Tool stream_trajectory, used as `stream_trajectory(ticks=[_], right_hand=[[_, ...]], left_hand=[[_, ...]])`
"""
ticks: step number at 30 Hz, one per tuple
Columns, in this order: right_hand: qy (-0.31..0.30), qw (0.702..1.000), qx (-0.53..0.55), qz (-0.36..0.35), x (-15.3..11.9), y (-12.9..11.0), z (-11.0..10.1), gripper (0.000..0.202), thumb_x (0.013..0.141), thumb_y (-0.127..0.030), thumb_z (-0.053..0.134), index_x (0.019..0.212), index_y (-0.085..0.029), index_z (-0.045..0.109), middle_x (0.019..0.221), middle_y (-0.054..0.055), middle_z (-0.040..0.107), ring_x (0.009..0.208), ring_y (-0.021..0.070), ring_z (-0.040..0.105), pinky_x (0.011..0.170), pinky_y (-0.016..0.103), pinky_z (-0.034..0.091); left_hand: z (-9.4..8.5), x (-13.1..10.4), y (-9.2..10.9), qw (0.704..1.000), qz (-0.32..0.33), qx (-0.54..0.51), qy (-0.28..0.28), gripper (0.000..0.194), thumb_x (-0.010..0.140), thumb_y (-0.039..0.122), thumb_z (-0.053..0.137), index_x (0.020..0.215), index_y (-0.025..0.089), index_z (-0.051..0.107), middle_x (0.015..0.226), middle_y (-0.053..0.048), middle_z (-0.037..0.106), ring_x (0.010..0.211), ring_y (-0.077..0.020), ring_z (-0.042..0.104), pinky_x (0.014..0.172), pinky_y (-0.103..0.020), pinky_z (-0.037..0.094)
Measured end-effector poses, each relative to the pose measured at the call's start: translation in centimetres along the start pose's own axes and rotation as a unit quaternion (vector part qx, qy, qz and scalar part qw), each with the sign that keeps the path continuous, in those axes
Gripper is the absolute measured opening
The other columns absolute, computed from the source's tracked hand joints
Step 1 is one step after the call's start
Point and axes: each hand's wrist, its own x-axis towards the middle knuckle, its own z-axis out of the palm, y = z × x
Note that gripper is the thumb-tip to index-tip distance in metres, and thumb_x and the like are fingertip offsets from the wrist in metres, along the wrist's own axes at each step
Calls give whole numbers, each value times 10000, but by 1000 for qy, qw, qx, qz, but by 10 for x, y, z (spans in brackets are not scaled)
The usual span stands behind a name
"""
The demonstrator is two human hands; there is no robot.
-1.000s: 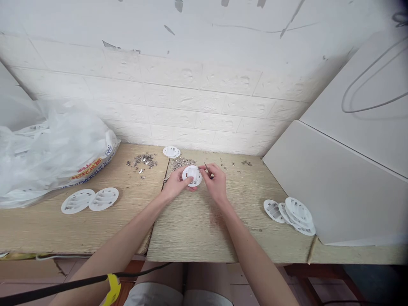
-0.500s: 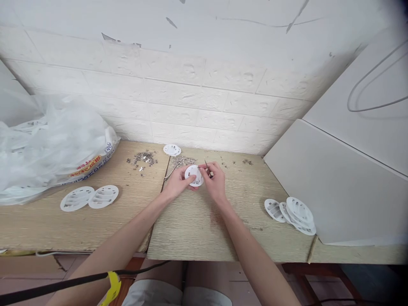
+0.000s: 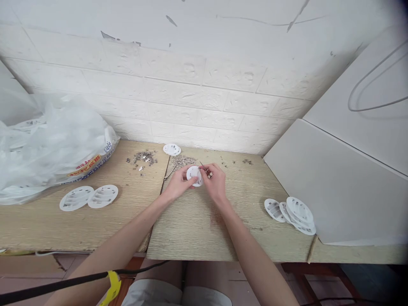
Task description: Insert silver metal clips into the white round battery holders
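My left hand [image 3: 180, 183] holds a white round plastic disc [image 3: 192, 171] by its left edge, thumb across its face. The disc is tilted toward me, and small metal parts show on it. At the disc's upper right edge, the fingertips of my right hand [image 3: 214, 180] are pinched together. Also in that hand is a thin, dark, pointed metal tool [image 3: 203, 165] that looks like tweezers, its point sticking up and left. Whether the fingertips pinch a small part cannot be made out. Just behind my hands lies a pile of small metal pieces [image 3: 183, 161].
Another pile of metal bits [image 3: 145, 158] lies to the left, with a few scattered pieces [image 3: 247, 162] at the back right. Slotted discs rest at left [image 3: 103, 196], back [image 3: 172, 149] and right [image 3: 299, 210]. A full plastic bag [image 3: 63, 144] stands at left; a white panel [image 3: 344, 182] borders the right.
The disc has shifted very slightly right and turned a little in my left hand. The tweezers' point has swung leftward, over the disc's upper edge.
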Motion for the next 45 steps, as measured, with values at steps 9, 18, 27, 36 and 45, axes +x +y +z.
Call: stream_trajectory(ticks=[9, 18, 27, 36, 45], right_hand=[[-17, 1000, -3, -18, 1, 0, -2, 126, 778, -183, 515, 777, -183, 641, 779, 35, 608, 658, 147, 535, 627, 280, 426], [-25, 998, -33, -55, 0, 3, -5, 148, 796, -151, 510, 800, -184, 655, 792, 48, 629, 706, 164, 573, 646, 287, 436], [-20, 999, -24, -42, 1, -1, -4, 146, 777, -135, 499, 854, -172, 617, 817, 48, 621, 709, 164, 570, 644, 289, 454], [-46, 997, -19, -62, 0, -2, -6, 135, 815, -159, 486, 826, -183, 619, 838, 47, 593, 721, 154, 564, 653, 282, 453], [-29, 999, -15, -39, 1, -2, -6, 83, 804, -163, 499, 787, -180, 579, 816, 31, 583, 673, 138, 541, 637, 272, 434]], left_hand=[[-3, 0, -7, 998, 36, 48, -16, 407, 723, 279, 630, 1115, 183, 578, 917, -50, 666, 800, -180, 632, 581, -247, 538], [-2, 1, -4, 998, 35, 47, -26, 356, 719, 261, 614, 1068, 192, 589, 862, -32, 645, 765, -170, 615, 543, -235, 526], [0, -1, 0, 998, 36, 29, -34, 357, 728, 270, 602, 1076, 199, 572, 890, -30, 595, 740, -153, 577, 525, -230, 514], [-1, 0, -1, 999, 18, 24, -28, 362, 737, 316, 600, 1078, 200, 563, 882, -30, 584, 739, -156, 566, 531, -233, 506], [-2, 1, -3, 1000, 17, 16, -19, 413, 718, 333, 610, 1107, 203, 562, 950, -49, 603, 782, -173, 574, 540, -238, 498]])
